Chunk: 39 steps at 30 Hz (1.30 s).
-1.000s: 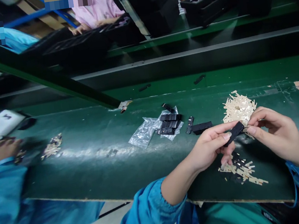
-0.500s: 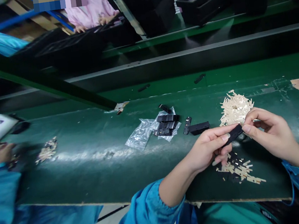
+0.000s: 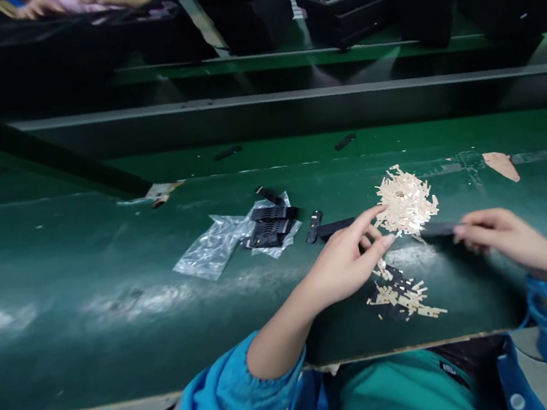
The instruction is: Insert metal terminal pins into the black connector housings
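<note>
In my right hand (image 3: 496, 233), between thumb and fingers, is a slim black plastic piece (image 3: 438, 229), slightly blurred. Its far end reaches the lower edge of a heap of small flat tan pieces (image 3: 407, 201). My left hand (image 3: 354, 258) has its thumb and index finger apart, with the index fingertip at the heap's left side. I see nothing held in it. Below the hands lie scattered tan strips (image 3: 409, 295) mixed with small dark bits. A black block (image 3: 334, 228) sits partly behind my left hand, beside a short black piece (image 3: 313, 226).
Several ribbed black parts (image 3: 273, 225) rest on a clear plastic bag (image 3: 213, 243) to the left. Two dark strips lie near the back ledge, with a tan scrap (image 3: 501, 166) at right. Black bins (image 3: 349, 10) and people in pink stand beyond the rail.
My left hand has let go of the black piece and moved to the tan heap's side. The right hand alone now holds the piece, lying flatter. The view has turned to the right.
</note>
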Each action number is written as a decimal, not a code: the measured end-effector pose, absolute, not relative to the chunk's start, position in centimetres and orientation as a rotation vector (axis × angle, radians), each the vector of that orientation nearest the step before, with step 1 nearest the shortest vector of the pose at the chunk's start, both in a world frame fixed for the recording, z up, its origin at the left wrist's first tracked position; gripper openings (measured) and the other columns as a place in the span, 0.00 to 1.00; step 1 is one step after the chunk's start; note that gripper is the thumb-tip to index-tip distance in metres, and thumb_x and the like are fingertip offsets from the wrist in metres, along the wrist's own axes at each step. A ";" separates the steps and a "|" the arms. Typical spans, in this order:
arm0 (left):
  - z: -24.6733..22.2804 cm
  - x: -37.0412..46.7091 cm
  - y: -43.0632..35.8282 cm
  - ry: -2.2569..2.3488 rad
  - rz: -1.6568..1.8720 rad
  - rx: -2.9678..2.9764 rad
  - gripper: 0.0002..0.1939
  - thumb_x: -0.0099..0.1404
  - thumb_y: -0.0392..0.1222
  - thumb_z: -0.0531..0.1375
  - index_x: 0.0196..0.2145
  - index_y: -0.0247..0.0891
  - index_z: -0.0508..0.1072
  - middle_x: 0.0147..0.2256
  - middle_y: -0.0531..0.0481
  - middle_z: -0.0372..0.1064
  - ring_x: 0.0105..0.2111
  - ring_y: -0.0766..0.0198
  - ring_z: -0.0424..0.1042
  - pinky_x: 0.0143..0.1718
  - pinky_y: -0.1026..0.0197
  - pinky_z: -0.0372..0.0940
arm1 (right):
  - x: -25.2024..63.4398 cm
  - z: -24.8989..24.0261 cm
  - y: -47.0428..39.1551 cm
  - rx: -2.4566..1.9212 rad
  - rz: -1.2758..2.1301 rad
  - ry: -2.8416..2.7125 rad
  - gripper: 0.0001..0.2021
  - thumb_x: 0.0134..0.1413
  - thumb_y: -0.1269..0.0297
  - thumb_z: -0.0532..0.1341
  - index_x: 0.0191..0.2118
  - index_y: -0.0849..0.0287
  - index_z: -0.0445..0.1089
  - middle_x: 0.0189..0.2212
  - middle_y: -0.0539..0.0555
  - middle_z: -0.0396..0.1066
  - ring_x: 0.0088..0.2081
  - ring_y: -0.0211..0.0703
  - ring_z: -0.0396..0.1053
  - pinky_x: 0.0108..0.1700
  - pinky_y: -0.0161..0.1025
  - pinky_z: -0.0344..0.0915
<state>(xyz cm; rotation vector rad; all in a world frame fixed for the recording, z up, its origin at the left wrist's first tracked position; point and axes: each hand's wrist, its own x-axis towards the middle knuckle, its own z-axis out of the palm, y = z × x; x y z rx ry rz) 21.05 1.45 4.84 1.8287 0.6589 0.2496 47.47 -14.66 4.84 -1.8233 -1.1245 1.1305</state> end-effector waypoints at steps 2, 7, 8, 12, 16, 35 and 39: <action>5.6 20.7 1.6 0.695 0.310 1.914 0.23 0.73 0.51 0.57 0.62 0.41 0.69 0.36 0.50 0.73 0.28 0.67 0.69 0.28 0.64 0.62 | 51.2 4.4 -17.6 -1.973 0.880 -0.950 0.19 0.56 0.44 0.68 0.31 0.57 0.80 0.23 0.57 0.73 0.22 0.45 0.68 0.22 0.40 0.62; 6.0 19.4 1.2 0.585 0.234 2.219 0.15 0.73 0.46 0.58 0.52 0.39 0.77 0.37 0.48 0.76 0.33 0.63 0.72 0.32 0.62 0.63 | 54.6 3.3 -21.6 -2.498 -0.082 -0.954 0.18 0.47 0.47 0.74 0.40 0.52 0.78 0.31 0.66 0.74 0.27 0.59 0.70 0.25 0.53 0.63; 5.7 19.2 1.0 0.513 0.194 2.283 0.15 0.74 0.45 0.57 0.52 0.39 0.77 0.40 0.47 0.76 0.36 0.61 0.74 0.34 0.61 0.64 | 53.5 3.2 -21.5 -2.478 -0.173 -1.033 0.19 0.49 0.47 0.73 0.43 0.53 0.77 0.35 0.67 0.74 0.30 0.59 0.70 0.27 0.53 0.64; 3.7 19.0 -0.2 0.291 0.118 2.481 0.15 0.76 0.42 0.54 0.54 0.39 0.75 0.50 0.42 0.73 0.48 0.54 0.72 0.45 0.55 0.66 | 45.7 2.8 -18.9 -2.046 0.330 -1.473 0.12 0.64 0.51 0.64 0.41 0.52 0.77 0.35 0.58 0.76 0.33 0.52 0.73 0.33 0.47 0.69; 2.3 19.7 -0.7 0.347 0.094 2.566 0.11 0.75 0.41 0.55 0.49 0.37 0.74 0.46 0.43 0.71 0.47 0.54 0.69 0.47 0.52 0.65 | 39.5 2.3 -15.4 -1.914 0.524 -1.776 0.07 0.65 0.58 0.63 0.42 0.53 0.75 0.37 0.56 0.77 0.41 0.55 0.75 0.41 0.48 0.70; 1.9 20.2 0.0 0.371 0.131 2.444 0.07 0.73 0.39 0.55 0.37 0.39 0.72 0.36 0.49 0.72 0.37 0.58 0.69 0.37 0.58 0.60 | 56.9 1.0 -18.6 -2.488 -0.307 -0.958 0.17 0.55 0.57 0.66 0.46 0.61 0.77 0.42 0.64 0.72 0.43 0.61 0.70 0.46 0.54 0.64; 2.1 20.2 0.1 0.405 0.118 2.405 0.09 0.73 0.41 0.55 0.35 0.39 0.72 0.33 0.49 0.73 0.36 0.58 0.70 0.36 0.59 0.60 | 62.3 1.5 -19.2 -2.522 -0.329 -0.783 0.12 0.54 0.56 0.67 0.35 0.61 0.77 0.31 0.61 0.71 0.34 0.53 0.68 0.38 0.49 0.60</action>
